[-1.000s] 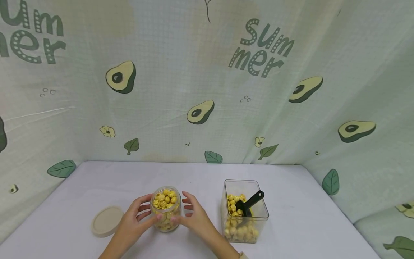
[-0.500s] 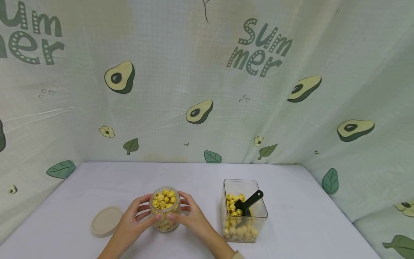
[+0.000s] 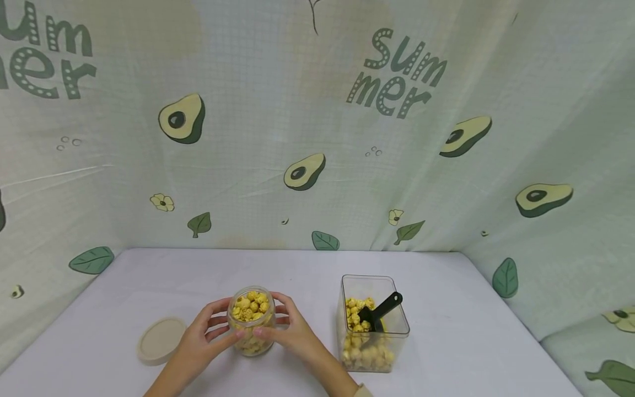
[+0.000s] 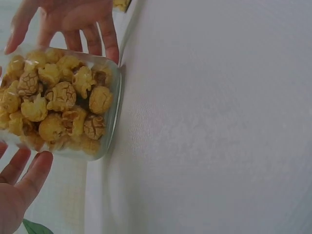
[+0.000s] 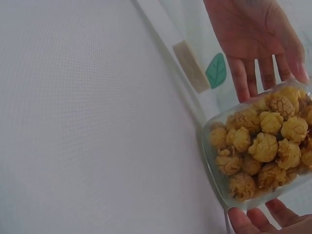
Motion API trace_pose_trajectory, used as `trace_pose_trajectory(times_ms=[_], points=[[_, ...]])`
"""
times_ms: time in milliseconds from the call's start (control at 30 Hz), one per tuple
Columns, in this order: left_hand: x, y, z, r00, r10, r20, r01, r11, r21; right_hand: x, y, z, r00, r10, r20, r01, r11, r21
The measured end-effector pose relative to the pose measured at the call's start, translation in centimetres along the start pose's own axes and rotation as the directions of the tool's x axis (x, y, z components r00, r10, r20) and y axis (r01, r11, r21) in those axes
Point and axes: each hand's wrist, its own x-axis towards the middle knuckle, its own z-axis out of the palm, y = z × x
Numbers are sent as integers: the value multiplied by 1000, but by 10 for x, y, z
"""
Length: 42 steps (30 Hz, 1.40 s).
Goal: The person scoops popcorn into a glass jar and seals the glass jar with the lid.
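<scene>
A round glass jar [image 3: 254,332] stands on the table in the head view, filled close to its rim with yellow popcorn [image 3: 251,306]. My left hand [image 3: 199,337] holds its left side, fingers spread around the glass and thumb at the front. On the opposite side, my right hand [image 3: 296,334] grips it with the thumb in front and fingers behind. The left wrist view shows the jar [image 4: 61,105] between both hands, its base at the tabletop. Popcorn [image 5: 265,146] packs the jar in the right wrist view too. No lid covers its mouth.
A beige round lid [image 3: 160,341] lies left of the jar, partly behind the left forearm. To the right stands a clear square container [image 3: 404,331] of popcorn, with a black scoop [image 3: 387,306] leaning inside. A patterned curtain [image 3: 248,209] hangs behind the white table [image 3: 446,309].
My right hand has moved left, and its fingers have come in from beside the jar to hold it. The left hand stays at the jar. The head view has shifted slightly.
</scene>
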Motion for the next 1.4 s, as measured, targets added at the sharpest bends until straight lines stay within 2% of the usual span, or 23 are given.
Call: trace_pose_trajectory(times_ms=[233,433,500,633,700,800,967,1100,1267,1400], points=[[-1,-1,-7,1000,13,15,-13,999,44,0,-1,1,1000,7,0,-7,1000,-1],[-4,-6,-22,998,54,-15,-50,983,174,0,-2,1,1000,4,-2,-4,1000,0],[-4,-10,-29,996,86,-30,-77,971,227,0,-2,1,1000,2,-1,-2,1000,2],[-3,-18,-45,995,81,-50,-59,939,340,1,-2,1,1000,-4,3,4,1000,0],[-4,-23,-54,997,58,-53,-33,918,395,1,-2,1,1000,-7,6,8,1000,-2],[-4,-31,-66,997,57,-50,-29,894,448,1,-2,1,1000,-9,6,9,1000,-8],[-3,-45,-83,991,124,-51,-78,840,537,1,-2,0,1000,-9,6,9,1000,-12],[-1,-57,-95,989,147,1,-121,807,578,1,-2,-1,1000,-8,9,8,1000,-22],[-1,-70,-105,992,119,49,-124,784,608,1,-2,-2,1000,-2,15,3,999,-33],[-2,-79,-111,996,52,72,-86,770,632,0,-1,0,1000,2,13,-2,1000,-31]])
